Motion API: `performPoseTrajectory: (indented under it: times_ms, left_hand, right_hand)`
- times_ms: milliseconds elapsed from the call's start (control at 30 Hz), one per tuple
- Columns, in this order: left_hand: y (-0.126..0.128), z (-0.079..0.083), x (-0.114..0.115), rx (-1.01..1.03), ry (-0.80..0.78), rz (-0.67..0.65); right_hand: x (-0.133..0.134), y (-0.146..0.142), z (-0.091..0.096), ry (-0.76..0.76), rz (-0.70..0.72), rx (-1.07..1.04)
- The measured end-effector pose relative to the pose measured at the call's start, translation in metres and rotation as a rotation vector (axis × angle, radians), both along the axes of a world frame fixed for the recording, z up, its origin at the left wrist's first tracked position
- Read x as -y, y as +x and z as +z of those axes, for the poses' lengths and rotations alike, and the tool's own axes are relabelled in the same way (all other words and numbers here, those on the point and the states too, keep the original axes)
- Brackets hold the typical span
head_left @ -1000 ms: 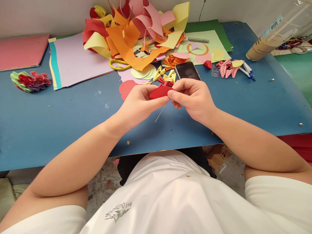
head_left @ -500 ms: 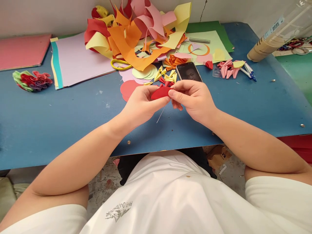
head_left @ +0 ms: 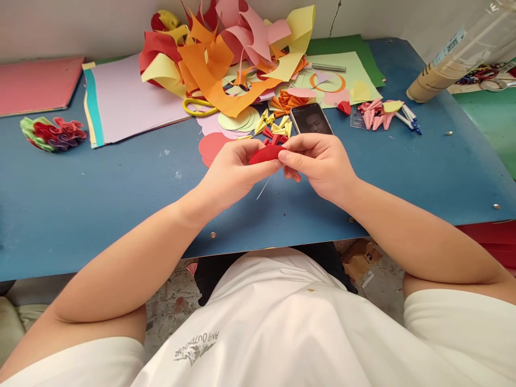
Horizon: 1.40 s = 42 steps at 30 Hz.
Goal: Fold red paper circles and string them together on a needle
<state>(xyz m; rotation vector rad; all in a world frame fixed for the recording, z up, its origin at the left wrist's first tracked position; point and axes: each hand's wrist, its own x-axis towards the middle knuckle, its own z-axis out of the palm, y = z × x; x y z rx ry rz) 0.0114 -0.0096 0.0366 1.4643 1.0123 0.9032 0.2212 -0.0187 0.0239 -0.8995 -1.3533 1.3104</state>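
Observation:
Between my two hands is a piece of red paper (head_left: 266, 154), folded with a curved upper edge. My left hand (head_left: 231, 164) pinches its left side, thumb in front. My right hand (head_left: 318, 161) grips its right end between thumb and finger. A thin, pale needle-like strand (head_left: 264, 187) slants down below the paper; I cannot tell which fingers it comes from. Just beyond my fingertips lie small red folded paper pieces (head_left: 275, 138) and yellow folded paper pieces (head_left: 282, 127). A phone (head_left: 311, 120) rests behind my right hand.
Paper offcuts (head_left: 226, 70) are heaped at the back, with yellow-handled scissors (head_left: 200, 107) beside them. Lilac sheets (head_left: 137, 99) and a ruffled paper flower (head_left: 54, 133) lie left. Pink folded pieces (head_left: 373, 114), pens (head_left: 411, 121) and a tall plastic bottle (head_left: 433, 80) are at right.
Both hands keep their hold on the red paper and have barely moved. The paper tilts slightly, and the lower tip of the thin strand has shifted up a little.

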Motion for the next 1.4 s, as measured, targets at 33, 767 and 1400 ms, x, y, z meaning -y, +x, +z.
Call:
performPoseTrajectory:
  times_ms: [33,767,1400]
  left_hand:
    - [0.0,0.001,0.0,0.002,-0.004,0.0]
    - [0.002,0.016,0.003,-0.021,-0.054,-0.078]
    - [0.001,0.016,0.005,-0.066,-0.071,-0.099]
  right_hand:
    - [0.0,0.0,0.0,0.0,0.003,-0.017]
    - [-0.001,0.002,0.001,-0.005,-0.011,0.076]
    - [-0.003,0.006,0.007,-0.025,0.066,0.068]
